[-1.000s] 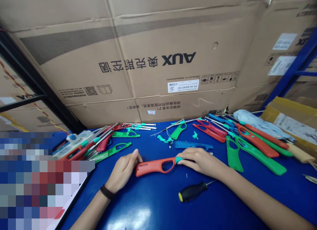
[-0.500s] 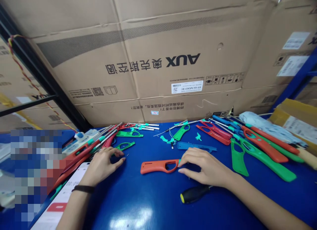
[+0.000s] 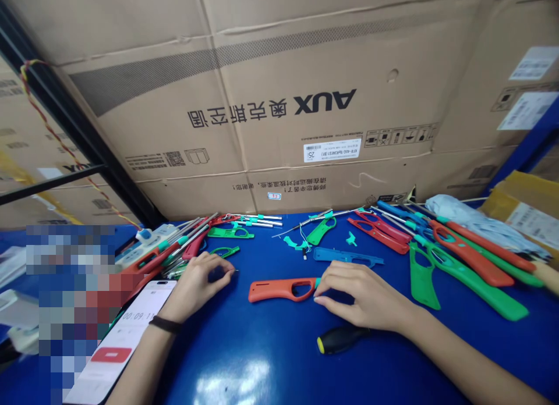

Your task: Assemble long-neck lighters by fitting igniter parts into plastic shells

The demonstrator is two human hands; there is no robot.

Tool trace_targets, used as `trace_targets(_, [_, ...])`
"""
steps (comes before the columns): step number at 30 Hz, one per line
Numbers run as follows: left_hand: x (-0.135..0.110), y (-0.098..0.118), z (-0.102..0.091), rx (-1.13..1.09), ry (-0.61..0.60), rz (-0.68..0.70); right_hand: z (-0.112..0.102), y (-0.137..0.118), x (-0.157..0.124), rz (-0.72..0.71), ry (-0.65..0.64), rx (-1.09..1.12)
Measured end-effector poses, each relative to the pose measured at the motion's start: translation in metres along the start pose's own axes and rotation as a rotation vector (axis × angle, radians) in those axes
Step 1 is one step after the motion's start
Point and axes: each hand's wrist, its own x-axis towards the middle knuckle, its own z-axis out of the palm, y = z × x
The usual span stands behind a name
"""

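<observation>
Head view, workbench inventory: item one, left hand [image 3: 196, 283], fingers drawn in tight against the thumb, pinching a thin metal pin [image 3: 232, 270] whose tip pokes out past the fingertips; a black wristband [image 3: 165, 324] circles the wrist. Item two, right hand [image 3: 360, 294], half curled and resting over the teal tip [image 3: 317, 283] of an orange-red utility lighter shell [image 3: 279, 289]; the forefinger and thumb sit on either side of that tip, and whether they grip it cannot be told. The shell lies flat between the hands on a glossy blue workbench [image 3: 262, 364]. Nearby: a black-handled screwdriver [image 3: 340, 339] just below the right hand; a smartphone [image 3: 120, 347] showing a timer beside the left forearm; a blue lighter shell [image 3: 348, 256] just above the orange-red one. Further right lie green lighter shells [image 3: 471, 288] and orange-red lighter shells [image 3: 471, 256], overlapping in a loose heap. Upper left, steel lighter rods with teal collars [image 3: 186, 245] lie in a bunch beside a white power strip [image 3: 146, 251]. Behind the bench stand large cardboard AUX cartons [image 3: 271, 102].
</observation>
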Motion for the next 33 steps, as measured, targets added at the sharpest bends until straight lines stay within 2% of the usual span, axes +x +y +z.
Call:
trace_targets(3, [-0.002, 0.02, -0.003, -0.071, 0.0, 0.092, 0.0, -0.002, 0.0, 0.0, -0.005, 0.002])
trace_targets(8, [-0.006, 0.054, -0.016, 0.148, -0.089, 0.292, 0.0, -0.003, 0.0, -0.005, -0.015, -0.012])
trace_targets(13, [-0.003, 0.068, -0.022, 0.315, -0.137, 0.432, -0.001, -0.004, 0.0, -0.02, -0.015, -0.002])
trace_targets(18, [0.0, 0.067, -0.017, 0.415, -0.133, 0.451, -0.001, -0.005, -0.001, -0.02, -0.02, -0.001])
trace_targets(26, [-0.001, 0.065, -0.014, 0.347, -0.171, 0.438, -0.003, -0.007, 0.0, 0.008, -0.053, 0.027])
trace_targets(29, [-0.004, 0.062, -0.015, 0.239, -0.142, 0.374, -0.008, -0.01, -0.001, 0.08, -0.144, 0.092])
trace_targets(33, [-0.008, 0.053, -0.007, 0.092, -0.139, 0.257, -0.015, -0.011, -0.006, 0.257, -0.318, 0.103])
